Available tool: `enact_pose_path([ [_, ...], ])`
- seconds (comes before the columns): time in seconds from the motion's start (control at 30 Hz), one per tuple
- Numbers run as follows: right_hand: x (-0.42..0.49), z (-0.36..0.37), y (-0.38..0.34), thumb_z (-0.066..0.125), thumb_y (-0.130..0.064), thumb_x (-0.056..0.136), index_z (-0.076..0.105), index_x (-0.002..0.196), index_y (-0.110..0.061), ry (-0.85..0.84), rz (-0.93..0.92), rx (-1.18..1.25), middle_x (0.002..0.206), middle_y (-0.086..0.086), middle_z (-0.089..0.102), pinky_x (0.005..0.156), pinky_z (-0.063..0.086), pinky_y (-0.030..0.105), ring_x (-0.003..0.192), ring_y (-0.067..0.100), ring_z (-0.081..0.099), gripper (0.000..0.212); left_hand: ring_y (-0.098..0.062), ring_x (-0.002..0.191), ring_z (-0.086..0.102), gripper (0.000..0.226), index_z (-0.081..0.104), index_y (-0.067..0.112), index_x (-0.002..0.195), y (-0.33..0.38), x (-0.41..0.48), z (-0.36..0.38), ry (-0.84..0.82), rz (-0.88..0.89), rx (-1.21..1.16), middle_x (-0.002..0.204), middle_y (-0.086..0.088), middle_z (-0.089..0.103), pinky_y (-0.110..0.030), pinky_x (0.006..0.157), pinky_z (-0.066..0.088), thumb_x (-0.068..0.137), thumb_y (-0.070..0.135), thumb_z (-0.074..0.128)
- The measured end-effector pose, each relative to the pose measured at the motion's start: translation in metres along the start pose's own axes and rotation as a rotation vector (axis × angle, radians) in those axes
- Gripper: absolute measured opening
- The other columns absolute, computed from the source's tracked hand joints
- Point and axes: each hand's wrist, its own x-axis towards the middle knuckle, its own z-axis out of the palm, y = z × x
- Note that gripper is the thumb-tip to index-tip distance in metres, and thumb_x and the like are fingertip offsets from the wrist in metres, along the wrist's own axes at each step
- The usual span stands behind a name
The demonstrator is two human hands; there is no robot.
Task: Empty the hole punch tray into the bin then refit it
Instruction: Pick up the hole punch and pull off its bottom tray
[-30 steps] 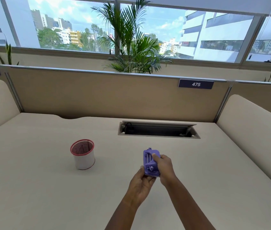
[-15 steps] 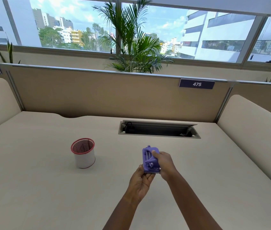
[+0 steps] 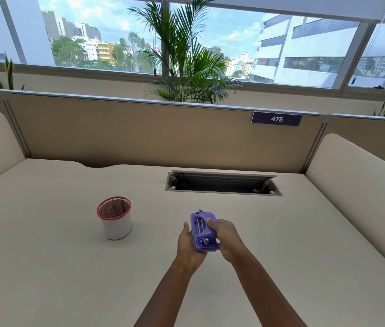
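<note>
A small purple hole punch (image 3: 203, 231) is held above the desk between both hands, tipped up so one long side faces me. My left hand (image 3: 188, 247) cups it from the left and below. My right hand (image 3: 227, 237) grips it from the right, thumb on its upper face. I cannot tell the tray apart from the body. The bin (image 3: 115, 218), a small white cylinder with a red rim and mesh inside, stands upright on the desk to the left of the hands, well apart from them.
The beige desk (image 3: 57, 267) is bounded by padded partitions at the back and both sides. An open cable slot (image 3: 223, 184) lies in the desk behind the hands. A label reading 475 (image 3: 276, 119) is fixed to the back partition.
The punch has tipped a little in my hands and my left palm has come up along its left side. The bin has not moved.
</note>
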Motion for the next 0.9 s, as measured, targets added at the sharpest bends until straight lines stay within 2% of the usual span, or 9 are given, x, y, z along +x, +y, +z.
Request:
enact_pose_path([
  [0.1, 0.003, 0.002, 0.001, 0.051, -0.014, 0.093, 0.058, 0.109, 0.005, 0.053, -0.028, -0.097, 0.096, 0.014, 0.059, 0.069, 0.048, 0.028, 0.083, 0.023, 0.056, 0.025, -0.029, 0.08, 0.054, 0.043, 0.046, 0.009, 0.125, -0.001, 0.001, -0.003, 0.009, 0.007, -0.03, 0.092, -0.016, 0.057, -0.036, 0.045, 0.057, 0.1, 0.036, 0.025],
  [0.27, 0.008, 0.001, -0.002, 0.048, -0.019, 0.095, 0.056, 0.085, -0.003, 0.097, -0.077, -0.312, 0.087, 0.014, 0.057, 0.062, 0.044, 0.024, 0.079, 0.023, 0.053, 0.021, -0.027, 0.08, 0.055, 0.038, 0.056, 0.008, 0.099, -0.004, 0.002, -0.006, -0.009, 0.014, -0.03, 0.091, -0.017, 0.06, -0.034, 0.05, 0.058, 0.101, 0.03, 0.026],
  [0.33, 0.008, 0.001, -0.002, 0.048, -0.018, 0.095, 0.055, 0.085, -0.002, 0.075, -0.076, -0.321, 0.086, 0.014, 0.056, 0.062, 0.044, 0.024, 0.078, 0.023, 0.052, 0.02, -0.026, 0.077, 0.057, 0.038, 0.059, 0.008, 0.094, -0.004, 0.004, -0.008, -0.018, 0.011, -0.04, 0.082, -0.017, 0.067, -0.033, 0.05, 0.058, 0.101, 0.029, 0.028],
  [0.43, 0.009, 0.0, -0.003, 0.049, -0.013, 0.095, 0.06, 0.089, 0.004, 0.064, -0.068, -0.278, 0.084, 0.016, 0.057, 0.073, 0.046, 0.032, 0.078, 0.025, 0.053, 0.021, -0.025, 0.072, 0.059, 0.038, 0.059, 0.008, 0.092, -0.003, 0.007, -0.012, -0.03, 0.002, -0.057, 0.063, -0.016, 0.073, -0.031, 0.049, 0.058, 0.1, 0.029, 0.029],
  [0.53, 0.009, -0.004, -0.004, 0.046, -0.008, 0.095, 0.058, 0.079, 0.002, 0.027, -0.028, -0.111, 0.073, 0.012, 0.056, 0.066, 0.049, 0.028, 0.067, 0.022, 0.054, 0.023, -0.028, 0.073, 0.061, 0.037, 0.06, 0.008, 0.095, -0.001, 0.008, -0.014, -0.056, 0.003, -0.082, 0.066, -0.017, 0.074, -0.032, 0.051, 0.058, 0.1, 0.031, 0.031],
  [0.6, 0.009, -0.007, -0.005, 0.043, -0.004, 0.095, 0.058, 0.072, -0.001, -0.008, 0.004, 0.066, 0.068, 0.011, 0.053, 0.06, 0.045, 0.026, 0.062, 0.019, 0.049, 0.028, -0.027, 0.068, 0.067, 0.038, 0.061, 0.007, 0.098, 0.0, 0.008, -0.013, -0.092, -0.001, -0.107, 0.071, -0.017, 0.074, -0.032, 0.053, 0.059, 0.099, 0.033, 0.033],
  [0.77, 0.011, -0.015, -0.009, 0.031, -0.003, 0.098, 0.056, 0.086, 0.002, -0.081, 0.157, 0.503, 0.081, 0.015, 0.057, 0.052, 0.055, 0.03, 0.068, 0.023, 0.054, 0.028, -0.029, 0.066, 0.07, 0.044, 0.065, 0.001, 0.096, 0.0, 0.005, -0.007, -0.162, -0.033, -0.212, 0.08, -0.02, 0.072, -0.036, 0.054, 0.059, 0.098, 0.032, 0.034],
  [0.87, 0.011, -0.02, -0.013, 0.026, -0.004, 0.097, 0.054, 0.088, 0.004, -0.102, 0.266, 0.682, 0.082, 0.016, 0.055, 0.075, 0.057, 0.035, 0.07, 0.026, 0.052, 0.03, -0.033, 0.075, 0.068, 0.034, 0.072, 0.002, 0.085, 0.002, 0.0, -0.003, -0.183, -0.011, -0.227, 0.086, -0.02, 0.07, -0.04, 0.053, 0.058, 0.09, 0.022, 0.045],
  [0.9, 0.01, -0.021, -0.014, 0.026, -0.004, 0.097, 0.053, 0.086, 0.004, -0.104, 0.298, 0.708, 0.083, 0.016, 0.055, 0.069, 0.058, 0.038, 0.072, 0.027, 0.052, 0.03, -0.032, 0.081, 0.064, 0.034, 0.068, 0.005, 0.09, 0.002, 0.0, -0.003, -0.167, -0.007, -0.231, 0.092, -0.019, 0.067, -0.04, 0.053, 0.058, 0.094, 0.023, 0.04],
])
